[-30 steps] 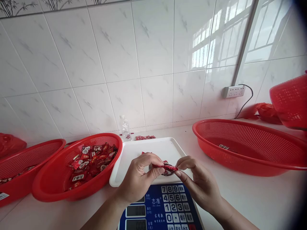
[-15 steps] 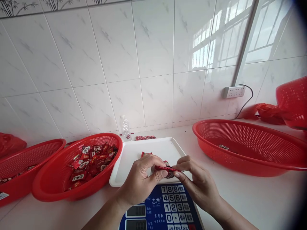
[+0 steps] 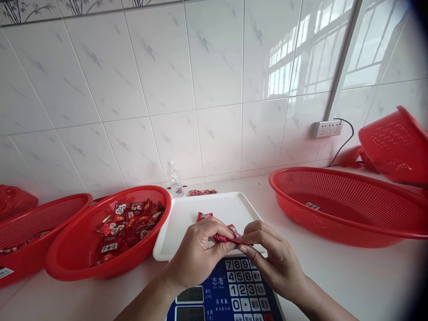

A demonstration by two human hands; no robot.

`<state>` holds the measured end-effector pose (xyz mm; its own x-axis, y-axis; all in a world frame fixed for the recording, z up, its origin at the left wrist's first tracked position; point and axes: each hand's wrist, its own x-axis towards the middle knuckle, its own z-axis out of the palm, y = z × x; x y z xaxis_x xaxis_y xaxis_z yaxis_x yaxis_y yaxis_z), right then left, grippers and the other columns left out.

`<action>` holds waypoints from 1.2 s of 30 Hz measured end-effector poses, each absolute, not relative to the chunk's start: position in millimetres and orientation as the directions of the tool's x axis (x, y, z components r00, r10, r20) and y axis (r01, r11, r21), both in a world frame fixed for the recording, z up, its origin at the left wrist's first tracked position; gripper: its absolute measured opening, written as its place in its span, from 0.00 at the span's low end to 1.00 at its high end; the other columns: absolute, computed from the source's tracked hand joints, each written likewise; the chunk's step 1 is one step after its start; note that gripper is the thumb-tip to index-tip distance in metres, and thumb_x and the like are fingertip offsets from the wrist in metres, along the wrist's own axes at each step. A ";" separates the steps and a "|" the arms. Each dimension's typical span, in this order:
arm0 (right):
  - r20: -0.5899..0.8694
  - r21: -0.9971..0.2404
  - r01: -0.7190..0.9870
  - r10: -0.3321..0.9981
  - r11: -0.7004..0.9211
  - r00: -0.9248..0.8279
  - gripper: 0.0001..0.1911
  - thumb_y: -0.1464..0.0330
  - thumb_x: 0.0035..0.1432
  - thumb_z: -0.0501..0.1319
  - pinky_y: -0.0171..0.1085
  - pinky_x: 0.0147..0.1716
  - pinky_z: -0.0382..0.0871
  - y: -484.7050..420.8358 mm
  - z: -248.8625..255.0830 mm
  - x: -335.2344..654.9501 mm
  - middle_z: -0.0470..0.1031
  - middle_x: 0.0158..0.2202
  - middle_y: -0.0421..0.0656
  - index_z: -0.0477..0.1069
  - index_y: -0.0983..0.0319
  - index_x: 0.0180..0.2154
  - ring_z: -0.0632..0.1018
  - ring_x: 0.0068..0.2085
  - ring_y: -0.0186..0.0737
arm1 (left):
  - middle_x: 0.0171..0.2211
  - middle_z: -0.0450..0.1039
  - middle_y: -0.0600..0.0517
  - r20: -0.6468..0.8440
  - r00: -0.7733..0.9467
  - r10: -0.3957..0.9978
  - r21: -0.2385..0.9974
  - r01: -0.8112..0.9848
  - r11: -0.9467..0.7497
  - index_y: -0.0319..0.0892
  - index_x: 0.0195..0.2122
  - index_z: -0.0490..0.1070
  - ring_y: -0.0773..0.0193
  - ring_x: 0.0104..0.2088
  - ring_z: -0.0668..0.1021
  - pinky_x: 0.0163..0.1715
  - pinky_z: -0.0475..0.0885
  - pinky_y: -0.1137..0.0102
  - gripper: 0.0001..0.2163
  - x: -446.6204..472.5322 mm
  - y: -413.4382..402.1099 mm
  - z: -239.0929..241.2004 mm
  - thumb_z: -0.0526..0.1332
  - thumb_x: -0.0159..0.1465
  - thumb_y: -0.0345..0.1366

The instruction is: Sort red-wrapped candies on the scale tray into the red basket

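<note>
Between my two hands is a small red candy packet (image 3: 224, 239), pinched over the near edge of the white tray (image 3: 185, 214). My left hand (image 3: 199, 250) grips its left end between thumb and fingers. My right hand (image 3: 274, 256) pinches the right end with thumb and forefinger. On the tray lie a red packet (image 3: 203, 216) and, just behind my fingers, another red packet (image 3: 234, 230), partly covered. Below the hands is the blue keypad panel of a digital scale (image 3: 217, 281); my left wrist covers part of it.
At left stands a red oval basket (image 3: 67, 261) of wrapped candies, beside another red basket (image 3: 50, 213). A clear bottle (image 3: 175, 179) and red packets (image 3: 203, 192) are near the wall. At right are a large red basket (image 3: 334, 232) and a tilted red basket (image 3: 394, 145).
The tilted red basket at far right has shifted left and tipped further. My fingers have moved slightly on the packet, and the packet sits at a different angle between them.
</note>
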<state>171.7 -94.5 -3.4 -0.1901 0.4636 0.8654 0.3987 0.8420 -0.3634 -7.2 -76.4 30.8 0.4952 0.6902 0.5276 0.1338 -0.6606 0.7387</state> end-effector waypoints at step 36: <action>0.886 -0.333 0.512 0.449 0.792 -0.119 0.13 0.66 0.59 0.60 0.40 0.39 0.74 -88.4 -12.1 175.2 0.70 0.43 0.47 0.69 0.56 0.47 0.74 0.44 0.44 | 0.40 0.71 0.51 0.293 0.433 0.852 0.940 0.034 -0.340 0.44 0.44 0.68 0.66 0.37 0.75 0.40 0.73 0.68 0.08 -11.5 -73.1 29.2 0.58 0.65 0.38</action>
